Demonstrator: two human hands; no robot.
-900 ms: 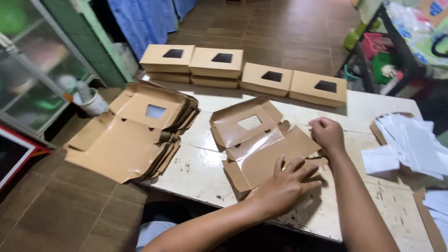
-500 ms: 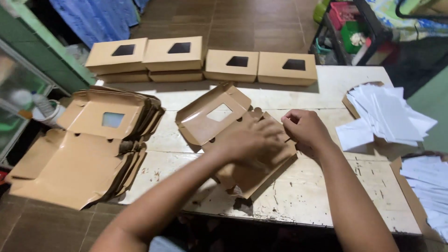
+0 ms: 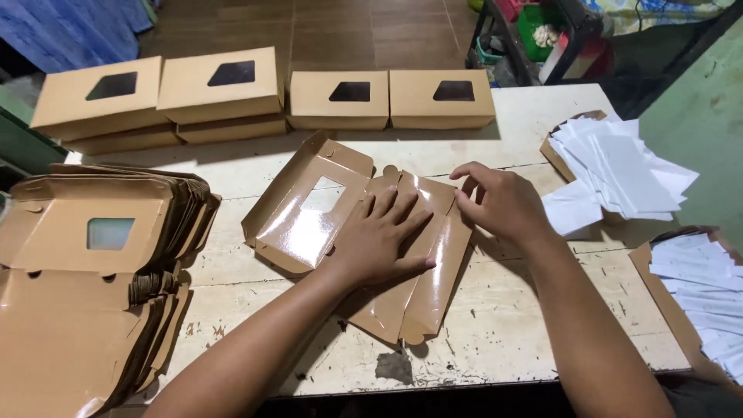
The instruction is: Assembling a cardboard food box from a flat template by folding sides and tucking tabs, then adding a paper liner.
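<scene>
At the far left a stack of flat blanks (image 3: 93, 263) is seen overhanging the tabletop (image 3: 495, 325), kept within easy reach; behind it, finished boxes (image 3: 162, 97) are lined up along the far edge, two piled on others, seemingly to leave the middle free for work. In the centre an unfolded carton (image 3: 309, 220) lies glossy side up, its windowed lid tilted up and away. It is pinned by the left hand (image 3: 379, 236), which is laid flat with fingers spread wide, so nothing is gripped and the panel is only pressed down (probably to keep it from springing back). Just to the right, the right hand (image 3: 503, 203) is held at the carton's far edge, fingers curled narrow near a side flap; whether the flap is actually pinched cannot be told. Further right, white paper slips (image 3: 619, 170) are heaped in a shallow tray, and a second pile (image 3: 700, 286) is kept at the near right corner.
</scene>
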